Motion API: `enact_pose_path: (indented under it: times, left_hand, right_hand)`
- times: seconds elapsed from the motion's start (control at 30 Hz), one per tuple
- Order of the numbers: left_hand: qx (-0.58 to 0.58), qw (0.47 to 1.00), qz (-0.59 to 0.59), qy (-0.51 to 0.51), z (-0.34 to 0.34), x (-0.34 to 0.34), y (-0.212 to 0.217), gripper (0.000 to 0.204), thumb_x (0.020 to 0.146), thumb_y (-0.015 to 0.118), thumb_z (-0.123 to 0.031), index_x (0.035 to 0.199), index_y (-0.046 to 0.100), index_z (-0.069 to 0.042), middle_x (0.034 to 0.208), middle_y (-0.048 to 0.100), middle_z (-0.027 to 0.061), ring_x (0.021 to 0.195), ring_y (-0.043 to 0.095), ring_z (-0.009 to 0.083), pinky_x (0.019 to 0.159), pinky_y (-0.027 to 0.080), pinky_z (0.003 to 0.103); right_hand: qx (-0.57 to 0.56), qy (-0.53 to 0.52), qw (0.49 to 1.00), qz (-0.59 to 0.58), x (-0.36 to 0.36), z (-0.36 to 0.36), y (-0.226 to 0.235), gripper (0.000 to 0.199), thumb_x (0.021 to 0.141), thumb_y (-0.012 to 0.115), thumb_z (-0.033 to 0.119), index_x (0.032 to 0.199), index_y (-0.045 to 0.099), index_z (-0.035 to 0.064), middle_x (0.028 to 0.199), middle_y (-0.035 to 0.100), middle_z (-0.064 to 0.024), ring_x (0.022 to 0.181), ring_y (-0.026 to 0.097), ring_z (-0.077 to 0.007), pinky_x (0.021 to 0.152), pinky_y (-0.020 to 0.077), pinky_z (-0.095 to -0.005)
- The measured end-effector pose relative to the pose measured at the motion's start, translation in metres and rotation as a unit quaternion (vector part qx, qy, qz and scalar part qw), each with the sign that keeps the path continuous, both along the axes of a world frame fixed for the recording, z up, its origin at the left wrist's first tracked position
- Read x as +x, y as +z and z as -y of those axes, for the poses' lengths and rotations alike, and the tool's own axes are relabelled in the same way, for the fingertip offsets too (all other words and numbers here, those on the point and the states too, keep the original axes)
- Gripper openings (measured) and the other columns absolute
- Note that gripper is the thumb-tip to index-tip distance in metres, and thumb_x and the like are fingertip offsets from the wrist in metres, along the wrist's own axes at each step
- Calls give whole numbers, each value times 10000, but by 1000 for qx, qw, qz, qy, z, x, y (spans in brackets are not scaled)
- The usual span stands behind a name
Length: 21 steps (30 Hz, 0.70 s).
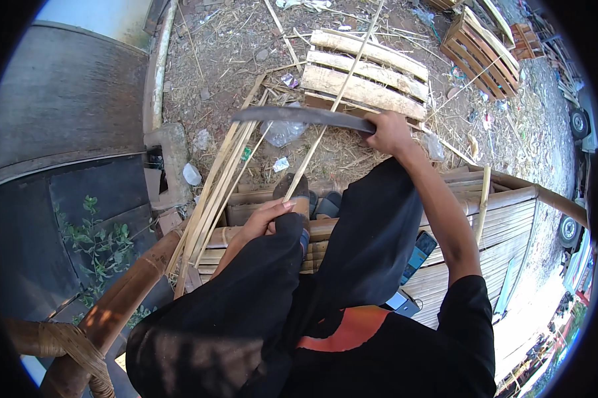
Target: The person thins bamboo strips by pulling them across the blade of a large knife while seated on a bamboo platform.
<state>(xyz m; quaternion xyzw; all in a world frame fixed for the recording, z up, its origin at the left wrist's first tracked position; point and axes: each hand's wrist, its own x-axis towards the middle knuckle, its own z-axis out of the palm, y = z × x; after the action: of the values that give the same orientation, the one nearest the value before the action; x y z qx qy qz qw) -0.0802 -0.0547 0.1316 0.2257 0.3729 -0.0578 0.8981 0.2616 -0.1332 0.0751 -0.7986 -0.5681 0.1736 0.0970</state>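
Observation:
My left hand [264, 220] is closed around the lower end of a long, thin bamboo strip [305, 161], close beside my left knee. The strip slants up and away toward the top of the view. In my right hand [390, 134], beyond my right knee, is the handle of a machete [292, 115]; the fingers wrap it. Its long, dark, slightly curved blade points left and crosses the strip. Whether blade and strip touch, I cannot tell. A bundle of split bamboo strips [213, 189] leans on the bench to the left of my left hand.
I sit on a bamboo bench [468, 265], where a phone [418, 255] lies beside my right thigh. A slatted wooden crate [368, 73] stands ahead, another crate [481, 53] farther right. Sandals [327, 204] and plastic litter [284, 127] lie on the ground. Left is a dark panel [63, 99].

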Motion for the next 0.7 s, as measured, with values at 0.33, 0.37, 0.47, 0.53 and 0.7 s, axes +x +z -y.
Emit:
enact_pose_path:
  times: [0.33,0.37,0.47,0.53,0.7]
  left_hand:
    - [120,990,-10,-78,0,-3,-11,184,1003,524,-246,1046,546,-68,702,436,-101,527,354,-19,467,251,154]
    - [131,987,-11,-89,0,3,-8,191,1002,528,-250,1055,553,-69,708,444,-101,539,367,-20,477,261,154]
    - [213,969,-1,-124,-5,20,6,238,1010,523,-282,1068,567,-55,737,445,-98,597,381,-8,521,304,179]
    - [280,950,-1,-137,-7,26,11,259,1017,511,-299,1059,562,-48,737,424,-96,624,373,0,538,313,190]
    - [382,906,7,-180,-10,32,9,304,1030,474,-331,1021,554,-38,721,402,-76,662,380,22,567,333,214]
  right_hand:
    - [-61,-414,906,-60,103,18,-38,351,774,592,280,889,698,-34,791,688,-235,801,694,-338,734,540,-419]
    - [-60,-443,888,-107,115,26,-46,361,777,592,287,871,691,-48,764,687,-224,760,700,-320,696,543,-406]
    - [49,-453,851,-262,117,47,-48,355,765,611,303,807,671,-45,682,654,-152,618,662,-225,561,505,-354]
    - [88,-423,826,-363,102,46,-31,302,798,664,294,832,647,-5,594,547,-37,469,518,-125,445,407,-288]
    - [130,-365,691,-610,29,22,46,284,843,717,296,785,509,111,573,428,58,453,418,-37,415,346,-202]
